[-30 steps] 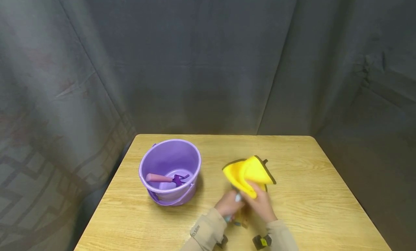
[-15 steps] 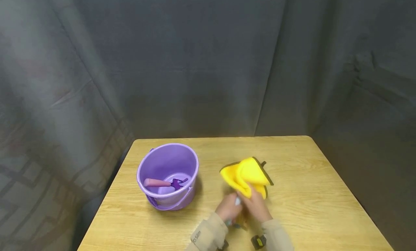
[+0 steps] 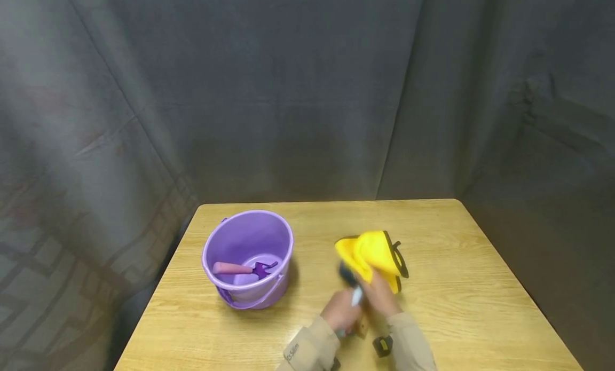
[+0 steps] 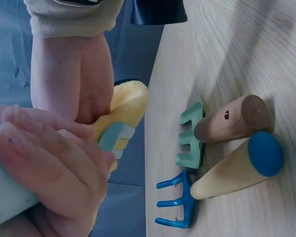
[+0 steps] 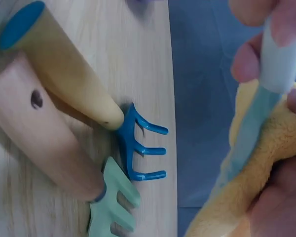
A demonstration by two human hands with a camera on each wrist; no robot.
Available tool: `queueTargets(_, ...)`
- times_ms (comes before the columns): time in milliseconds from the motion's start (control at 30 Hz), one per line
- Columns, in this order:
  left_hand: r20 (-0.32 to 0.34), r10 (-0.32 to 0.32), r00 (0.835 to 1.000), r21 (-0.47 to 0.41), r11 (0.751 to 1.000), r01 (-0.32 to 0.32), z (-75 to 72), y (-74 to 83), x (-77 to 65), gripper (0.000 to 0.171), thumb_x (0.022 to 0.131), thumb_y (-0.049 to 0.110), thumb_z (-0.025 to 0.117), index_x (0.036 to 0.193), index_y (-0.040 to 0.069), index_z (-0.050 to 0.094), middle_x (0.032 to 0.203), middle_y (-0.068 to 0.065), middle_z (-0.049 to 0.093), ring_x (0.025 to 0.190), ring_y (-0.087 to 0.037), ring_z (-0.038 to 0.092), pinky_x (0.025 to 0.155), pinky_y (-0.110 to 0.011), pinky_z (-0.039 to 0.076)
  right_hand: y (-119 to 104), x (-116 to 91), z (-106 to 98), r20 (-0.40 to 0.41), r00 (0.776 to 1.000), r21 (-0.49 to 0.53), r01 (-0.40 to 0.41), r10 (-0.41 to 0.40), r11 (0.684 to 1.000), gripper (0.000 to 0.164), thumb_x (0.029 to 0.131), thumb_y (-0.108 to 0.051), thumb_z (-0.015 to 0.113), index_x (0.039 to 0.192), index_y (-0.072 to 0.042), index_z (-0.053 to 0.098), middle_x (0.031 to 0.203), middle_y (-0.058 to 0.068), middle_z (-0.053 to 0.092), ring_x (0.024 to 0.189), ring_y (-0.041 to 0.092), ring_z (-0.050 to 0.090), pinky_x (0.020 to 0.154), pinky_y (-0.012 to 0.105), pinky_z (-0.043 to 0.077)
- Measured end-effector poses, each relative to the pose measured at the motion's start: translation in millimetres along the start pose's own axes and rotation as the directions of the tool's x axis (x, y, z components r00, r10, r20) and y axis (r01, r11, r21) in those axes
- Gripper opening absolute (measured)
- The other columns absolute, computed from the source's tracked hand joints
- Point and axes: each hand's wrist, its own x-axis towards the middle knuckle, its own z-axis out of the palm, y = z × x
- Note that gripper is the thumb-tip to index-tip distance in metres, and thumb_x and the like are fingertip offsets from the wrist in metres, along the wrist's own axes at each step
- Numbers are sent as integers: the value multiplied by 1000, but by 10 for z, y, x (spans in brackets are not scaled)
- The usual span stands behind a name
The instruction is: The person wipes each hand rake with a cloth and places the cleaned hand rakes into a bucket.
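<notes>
My left hand (image 3: pixel 342 309) grips a garden tool by its pale handle (image 5: pixel 281 64). The tool's light blue-green metal part (image 5: pixel 251 131) lies against a yellow cloth (image 3: pixel 375 251), and its far end is blurred or covered, so its exact kind is unclear. With my right hand (image 3: pixel 379 295) I hold the dark-edged cloth bunched against the tool. Below both hands, a green hand fork (image 4: pixel 191 138) with a brown wooden handle and a blue hand rake (image 4: pixel 185 202) with a light wooden handle lie side by side on the table.
A purple bucket (image 3: pixel 211 243) stands on the left of the wooden table (image 3: pixel 456 317). Inside it is a small purple hand rake (image 3: pixel 235 268) with a pink handle. Grey curtains (image 3: pixel 298 104) hang behind and beside the table.
The cloth and my right hand have shifted slightly right since half a second ago. A dark, blurred patch now shows left of the cloth. The bucket keeps its place.
</notes>
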Motion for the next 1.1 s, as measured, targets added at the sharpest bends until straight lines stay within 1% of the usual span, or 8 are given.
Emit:
queueTargets(233, 5, 53, 999, 50, 997, -53, 19, -3, 4, 16, 80, -3, 48, 70, 9, 48, 46, 0, 44, 29, -9, 36, 28, -21, 32, 4, 1, 62, -61, 997, -5, 37, -37, 999, 37, 88, -10, 53, 123, 2, 45, 104, 16, 56, 90, 28, 55, 80, 45, 45)
queueTargets(367, 9, 76, 997, 59, 995, -76, 25, -1, 0, 17, 81, -3, 48, 70, 9, 48, 46, 1, 44, 29, -9, 36, 27, -21, 32, 23, -2, 101, -85, 996, -14, 0, -1, 1000, 47, 89, -11, 52, 131, 1, 36, 116, 24, 48, 100, 34, 50, 86, 49, 41)
queueTargets(467, 12, 79, 997, 40, 996, -79, 27, 2, -5, 16, 82, -2, 48, 71, 10, 49, 47, 1, 45, 29, -9, 36, 27, -21, 31, 26, -15, 124, -97, 994, -8, -49, 48, 999, 55, 90, -14, 51, 137, 0, 26, 132, 27, 33, 114, 40, 38, 94, 54, 31)
queueTargets(567, 16, 71, 997, 21, 997, -71, 29, 9, -6, 16, 82, -2, 49, 72, 10, 50, 50, 1, 46, 30, -9, 36, 28, -20, 31, 23, -20, 140, -115, 991, 0, -74, 73, 997, 58, 91, -14, 50, 139, -1, 21, 137, 27, 24, 121, 42, 29, 97, 54, 26)
queueTargets(767, 24, 75, 997, 42, 996, -76, 33, 9, 15, 16, 83, 0, 49, 72, 11, 50, 51, 1, 46, 30, -9, 36, 28, -20, 32, 8, -23, 159, -159, 983, -15, -92, 89, 996, 61, 91, -14, 51, 140, -2, 17, 139, 26, 20, 123, 43, 23, 95, 56, 27)
queueTargets(933, 45, 13, 999, 1, 1000, -13, 54, -16, 16, 15, 86, 4, 49, 73, 10, 53, 50, -2, 51, 30, -10, 36, 28, -20, 30, -7, -24, 166, -185, 977, 8, -108, 107, 994, 64, 92, -17, 48, 141, -2, 11, 141, 27, 11, 122, 47, 23, 89, 56, 34)
queueTargets(1033, 53, -34, 998, -12, 999, 35, 59, -25, 4, 15, 87, 7, 49, 72, 9, 55, 50, -4, 53, 29, -9, 35, 28, -20, 29, -9, -17, 151, -183, 976, 7, -121, 120, 993, 65, 93, -21, 47, 141, 0, 8, 142, 29, 5, 118, 50, 28, 87, 55, 37)
queueTargets(1100, 48, -45, 998, -1, 999, 45, 59, -23, -2, 15, 86, 7, 50, 72, 9, 54, 49, -3, 52, 29, -9, 35, 28, -20, 29, -12, -11, 137, -183, 973, 20, -139, 140, 990, 66, 93, -24, 45, 141, 0, 6, 142, 29, 6, 111, 50, 37, 84, 54, 40)
